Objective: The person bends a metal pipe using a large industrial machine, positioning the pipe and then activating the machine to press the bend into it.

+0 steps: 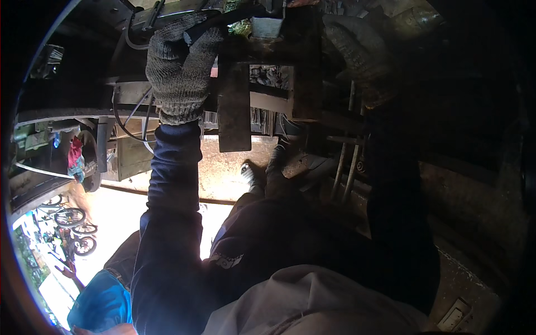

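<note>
My left hand [181, 70], in a grey knitted glove, is closed round the end of a dark flat bar [226, 19] at the top. This bar runs right towards a light metal block [267, 28] on a dark machine frame [307, 61]. Below the bar, between my hands, a dark flat metal plate [234, 111] hangs down. My right hand [360, 56], gloved too, is up at the right side of the frame. Deep shadow covers its fingers, so their grip and anything in them cannot be made out.
Black cables [120, 114] loop beside my left wrist. Two metal rods [347, 167] stand right of my feet. A red and blue cloth [76, 159] hangs at the left. Lower left, a person in a blue shirt [100, 301] is close by; bicycles [70, 218] stand beyond.
</note>
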{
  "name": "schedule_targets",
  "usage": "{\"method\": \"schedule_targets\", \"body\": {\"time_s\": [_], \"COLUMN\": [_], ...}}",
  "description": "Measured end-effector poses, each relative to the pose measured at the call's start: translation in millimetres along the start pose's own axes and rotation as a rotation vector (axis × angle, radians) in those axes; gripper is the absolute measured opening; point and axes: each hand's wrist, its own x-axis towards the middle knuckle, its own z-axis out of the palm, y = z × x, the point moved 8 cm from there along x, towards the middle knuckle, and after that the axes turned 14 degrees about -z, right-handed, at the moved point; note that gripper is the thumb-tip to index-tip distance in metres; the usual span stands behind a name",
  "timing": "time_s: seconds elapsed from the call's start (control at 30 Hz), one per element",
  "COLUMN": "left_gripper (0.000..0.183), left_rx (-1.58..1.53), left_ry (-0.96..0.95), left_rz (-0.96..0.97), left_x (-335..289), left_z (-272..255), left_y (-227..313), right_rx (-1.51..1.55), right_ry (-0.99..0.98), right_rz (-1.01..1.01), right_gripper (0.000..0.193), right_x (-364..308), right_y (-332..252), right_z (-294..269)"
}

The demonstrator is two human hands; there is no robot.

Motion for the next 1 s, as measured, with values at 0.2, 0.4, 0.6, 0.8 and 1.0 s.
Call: {"method": "schedule_targets", "body": {"time_s": [0.2,0.4,0.6,0.8,1.0], "left_gripper": [0.029,0.029,0.035,0.039,0.046], "left_rx": [0.178,0.123,0.271,0.192,0.319], "left_ry": [-0.041,-0.049,-0.017,-0.044,-0.074], "left_rz": [0.015,-0.054,0.074,0.074,0.125], "left_x": [2.8,0.5,1.1,2.0,-0.8], "left_z": [-0.2,1.7,-1.7,0.3,-3.2], "left_y": [3.5,5.3,-1.8,-3.5,-13.4], "right_rx": [-0.052,-0.116,-0.12,-0.253,0.0], "right_ry": [-0.053,-0.012,0.008,-0.049,0.015], "right_rz": [-0.094,0.033,-0.023,-0.091,0.224], "right_gripper": [0.029,0.026,0.026,0.026,0.027], "right_x": [4.9,4.8,7.4,9.9,0.8], "right_y": [-2.5,-6.8,-12.0,-15.8,-0.3], "right_z": [1.8,1.1,-0.7,-1.9,5.2]}}
